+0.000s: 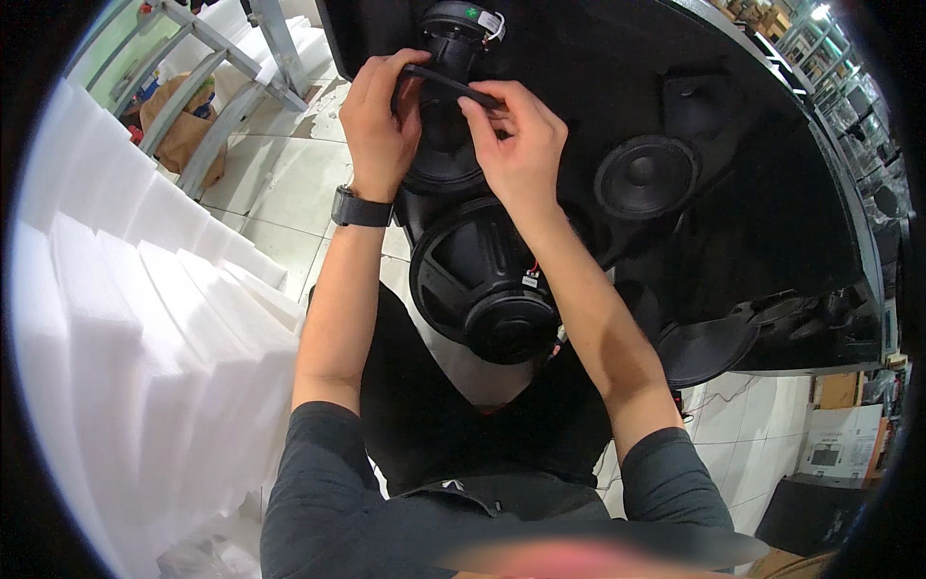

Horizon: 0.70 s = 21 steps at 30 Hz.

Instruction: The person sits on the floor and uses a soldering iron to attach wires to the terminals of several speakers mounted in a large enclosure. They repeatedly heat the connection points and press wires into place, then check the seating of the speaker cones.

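A thin, flat black strip [442,81] is stretched between my two hands over the black bench. My left hand [378,116] has its fingers bent around the strip's left end. My right hand [521,135] pinches the other end between thumb and fingers. Just beyond the strip stands a black compression driver [455,21] with a pale label and wires at its side. Nearer to me, at the bench edge, lies a large black loudspeaker driver [511,323], magnet side up, with a small white tag and red wire. What lies under my hands is partly hidden.
Right of my arm, another speaker cone [646,177] rests on the bench, with a larger cone [709,343] at the near edge. White foam sheets [145,318] are stacked at the left. Behind them are a metal ladder [207,77] and a brown bag [183,125]. Cartons [841,439] stand far right.
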{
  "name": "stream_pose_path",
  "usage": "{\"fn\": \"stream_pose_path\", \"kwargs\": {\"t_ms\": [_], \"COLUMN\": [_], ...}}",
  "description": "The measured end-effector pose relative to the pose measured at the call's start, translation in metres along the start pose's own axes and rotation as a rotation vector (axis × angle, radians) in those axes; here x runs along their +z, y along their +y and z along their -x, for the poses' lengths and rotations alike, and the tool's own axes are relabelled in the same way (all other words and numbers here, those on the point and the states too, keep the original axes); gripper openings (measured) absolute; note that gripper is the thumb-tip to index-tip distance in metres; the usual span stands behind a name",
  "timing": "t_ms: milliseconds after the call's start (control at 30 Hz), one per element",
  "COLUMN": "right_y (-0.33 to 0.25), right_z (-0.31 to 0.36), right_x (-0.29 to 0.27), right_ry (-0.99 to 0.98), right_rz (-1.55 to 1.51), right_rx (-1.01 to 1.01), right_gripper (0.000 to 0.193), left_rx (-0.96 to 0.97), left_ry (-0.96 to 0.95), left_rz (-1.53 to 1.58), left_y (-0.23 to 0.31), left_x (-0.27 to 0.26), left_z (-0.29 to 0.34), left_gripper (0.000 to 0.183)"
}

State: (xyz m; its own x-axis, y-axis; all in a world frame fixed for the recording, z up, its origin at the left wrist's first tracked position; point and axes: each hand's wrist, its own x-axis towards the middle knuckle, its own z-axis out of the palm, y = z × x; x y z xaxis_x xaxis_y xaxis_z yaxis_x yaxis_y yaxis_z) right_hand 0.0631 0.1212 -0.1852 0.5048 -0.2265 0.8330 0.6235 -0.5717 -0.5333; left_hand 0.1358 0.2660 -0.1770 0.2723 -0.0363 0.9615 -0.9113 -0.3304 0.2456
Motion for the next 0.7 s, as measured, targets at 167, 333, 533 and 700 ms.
{"fn": "stream_pose_path", "kwargs": {"t_ms": [167, 333, 533, 700], "right_y": [-0.001, 0.002, -0.007, -0.024], "right_z": [-0.009, -0.009, -0.020, -0.028], "right_x": [-0.003, -0.005, -0.013, -0.025], "right_ry": [-0.053, -0.056, -0.058, -0.201], "right_rz": [0.106, 0.159, 0.333, 0.245], "right_rx": [-0.153, -0.208, -0.339, -0.224], "right_gripper": [0.023, 0.024, 0.019, 0.021], "left_rx": [-0.021, 0.004, -0.130, -0.133], "left_ry": [0.000, -0.011, 0.015, 0.038], "left_rz": [0.062, 0.095, 0.271, 0.298], "left_y": [-0.005, -0.011, -0.009, -0.010], "left_x": [0.003, 0.007, 0.016, 0.020], "left_z": [0.000, 0.007, 0.014, 0.016], "left_gripper": [0.032, 0.028, 0.025, 0.027]}}
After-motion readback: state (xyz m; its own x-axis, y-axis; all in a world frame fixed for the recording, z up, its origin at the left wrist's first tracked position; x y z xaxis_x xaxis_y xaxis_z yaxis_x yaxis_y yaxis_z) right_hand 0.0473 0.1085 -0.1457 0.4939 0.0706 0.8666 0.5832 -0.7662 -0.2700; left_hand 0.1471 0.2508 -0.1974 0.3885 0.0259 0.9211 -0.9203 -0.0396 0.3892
